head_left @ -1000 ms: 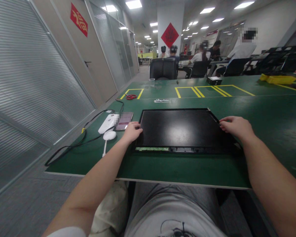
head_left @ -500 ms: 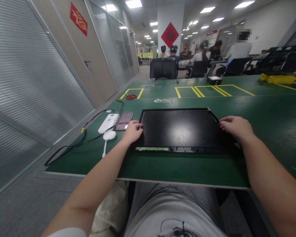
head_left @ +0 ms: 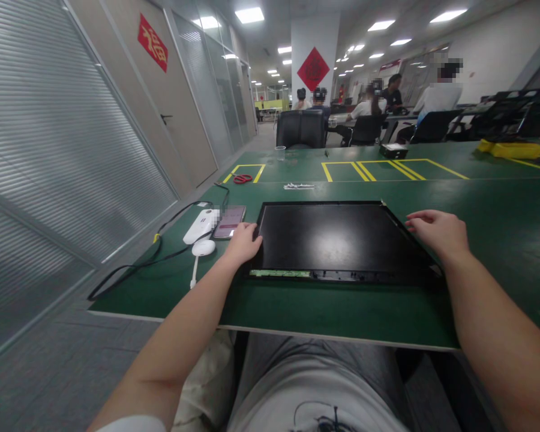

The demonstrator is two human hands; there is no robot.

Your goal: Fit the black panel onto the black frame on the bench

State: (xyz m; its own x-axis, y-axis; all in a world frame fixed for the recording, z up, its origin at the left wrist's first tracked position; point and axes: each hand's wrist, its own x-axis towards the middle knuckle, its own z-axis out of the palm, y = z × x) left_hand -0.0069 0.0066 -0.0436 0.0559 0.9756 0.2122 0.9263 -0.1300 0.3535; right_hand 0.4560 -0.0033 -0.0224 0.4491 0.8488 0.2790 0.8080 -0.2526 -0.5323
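A flat black display panel (head_left: pixel 328 237) lies face up on the green table, with a dark frame around it and a green circuit strip (head_left: pixel 279 273) along its near edge. My left hand (head_left: pixel 244 243) is closed on the panel's left edge, thumb towards the screen. Just outside the right edge is my right hand (head_left: pixel 441 233), its fingers loosely bent and thumb and forefinger slightly apart. Nothing shows between them, and the fingertips look a little off the frame.
Left of the panel lie a phone (head_left: pixel 230 222), a white device (head_left: pixel 201 227), a round white piece (head_left: pixel 203 248) and a black cable (head_left: pixel 130 267). Farther back are red-handled scissors (head_left: pixel 242 179), small white strips (head_left: pixel 299 186), a clear cup (head_left: pixel 279 153) and a black box (head_left: pixel 393 151).
My right hand has moved slightly outward, off the panel's right edge. My left hand stays at the left edge. The whole view has shifted a little.
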